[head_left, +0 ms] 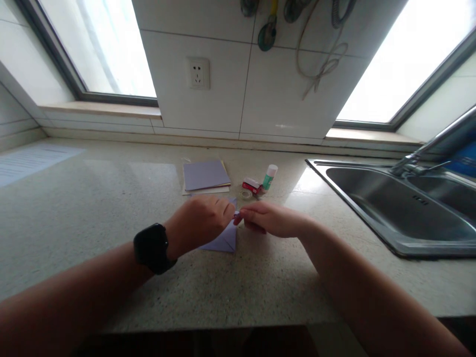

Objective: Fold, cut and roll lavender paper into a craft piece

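My left hand (201, 218) lies knuckles-up over a folded sheet of lilac paper (225, 240) on the speckled countertop (111, 208), its fingers curled down onto the sheet so that most of the paper is hidden beneath my palm; only a pointed folded corner shows toward me, just below where my two hands meet. My right hand (273, 218) comes in from the other side, fingertips closed in a pinch on the paper's upper edge, right against my left fingertips. A black watch (153, 248) sits on my left wrist. Just beyond my hands lies a small stack of paper (205, 176) with a lilac sheet on top and paler sheets under it. Beside that stack, to its right, stand a glue stick (269, 177) with a green body and white cap, a small red object (251, 186) that I cannot make out, and what looks like a roll of clear tape (246, 194). Whatever is printed on these is too small to read. The steel sink (372, 208) is well apart on my right, and a white wall socket (198, 73) is set in the tiles ahead.
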Available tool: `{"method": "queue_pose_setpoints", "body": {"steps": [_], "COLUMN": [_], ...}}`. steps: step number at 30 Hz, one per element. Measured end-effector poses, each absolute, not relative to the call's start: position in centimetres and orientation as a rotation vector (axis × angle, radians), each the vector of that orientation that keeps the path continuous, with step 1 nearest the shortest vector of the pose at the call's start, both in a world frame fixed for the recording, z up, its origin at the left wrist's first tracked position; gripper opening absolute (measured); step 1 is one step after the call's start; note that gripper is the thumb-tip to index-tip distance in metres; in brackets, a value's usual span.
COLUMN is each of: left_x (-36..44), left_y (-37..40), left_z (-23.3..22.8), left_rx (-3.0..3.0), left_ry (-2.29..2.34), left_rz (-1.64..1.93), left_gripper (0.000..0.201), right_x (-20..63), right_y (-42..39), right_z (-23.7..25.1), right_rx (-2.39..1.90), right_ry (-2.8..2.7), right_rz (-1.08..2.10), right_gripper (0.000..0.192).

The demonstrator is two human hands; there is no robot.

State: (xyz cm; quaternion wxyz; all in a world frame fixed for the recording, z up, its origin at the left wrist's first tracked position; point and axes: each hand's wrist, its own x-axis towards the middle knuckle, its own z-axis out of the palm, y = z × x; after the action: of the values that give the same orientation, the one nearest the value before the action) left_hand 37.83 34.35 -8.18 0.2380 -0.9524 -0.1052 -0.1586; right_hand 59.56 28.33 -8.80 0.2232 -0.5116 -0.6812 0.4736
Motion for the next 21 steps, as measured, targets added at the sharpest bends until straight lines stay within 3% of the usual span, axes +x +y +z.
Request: {"method": "queue_pose_setpoints", "body": {"steps": [2, 7, 11, 15, 19, 21], "left_x": [37.9, 37.8, 37.8, 37.9, 37.9, 37.9], "left_y": [34.4, 35.2, 35.9, 35.9, 35.4, 35.3], "left_z": [-8.2, -8.7, -8.8, -8.5, -8.3, -8.3], "left_rx": [-2.610, -2.777, -3.114, -3.131, -2.779, -2.748], "left_ry": [-0.310, -0.520, -0.601, -0.532, -0.398, -0.364], "left_rz": [-0.457, -0.461, -0.428, -0.421, -0.458, -0.473], "left_gripper": [0.027, 0.026, 0.027, 0.027, 0.023, 0.023], "right_x": [59.4, 59.0, 59.1, 58.9, 58.5, 58.5], "right_y": [28.3, 28.8, 29.0, 28.6, 28.0, 28.0], "right_z": [-8.5, -9.0, -9.4, -8.9, -8.5, -8.3], "right_rx": [-1.376, -1.442, -1.353, -1.386, -1.404, -1.396], "right_ry": [-1.966, -2.170, -2.247, -2.107, -1.755, -1.719], "right_rz": [1.146, 0.334, 0.142, 0.358, 1.051, 1.191], "right_gripper": [0.035, 0.021, 0.022, 0.030, 0.039, 0.040]}}
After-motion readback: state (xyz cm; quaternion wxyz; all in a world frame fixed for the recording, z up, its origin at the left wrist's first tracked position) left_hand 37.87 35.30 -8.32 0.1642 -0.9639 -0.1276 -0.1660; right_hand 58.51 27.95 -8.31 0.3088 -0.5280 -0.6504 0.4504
